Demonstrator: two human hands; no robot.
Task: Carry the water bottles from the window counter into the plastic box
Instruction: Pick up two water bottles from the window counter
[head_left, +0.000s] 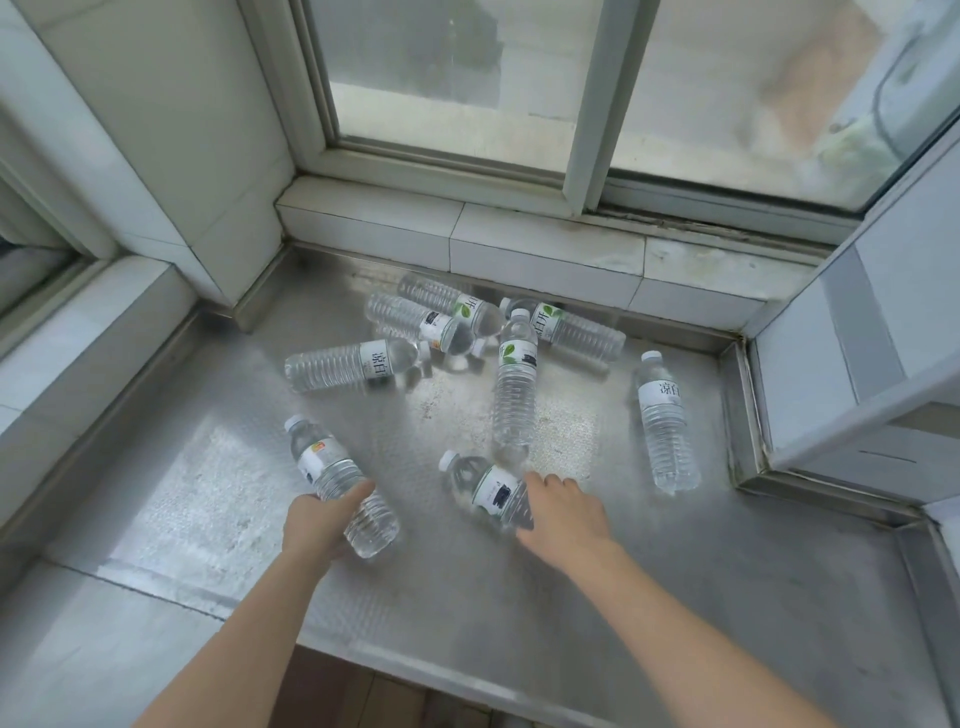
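Steel counter under a window, strewn with eight clear water bottles, all lying flat.

Nearest left: bottle A, cap pointing far-left, base near-right. Left hand wrapped around its middle from the left, thumb laid over the top, fingers curled beneath and mostly hidden; gripping.

Nearest centre: bottle B, cap far-left, green-and-white label up. Right hand set on its near-right end, fingers bent over the body, touching it; full closure around the bottle not clear.

Just beyond B: bottle C, lengthwise near to far, cap at the far end, base just beside B's shoulder.

Well right, apart from the rest: bottle D, also lengthwise, cap far, white label with dark characters.

Left of centre: bottle E, crosswise, base left, neck end right.

Far cluster against the tiled ledge: bottle F and bottle G side by side, touching, neck ends toward near-right; bottle H to their right, running right and slightly nearer, its neck end just beside C's cap.

Bare forearms entering from the near edge, left and right. Tiled walls at both sides. Plastic box out of view.
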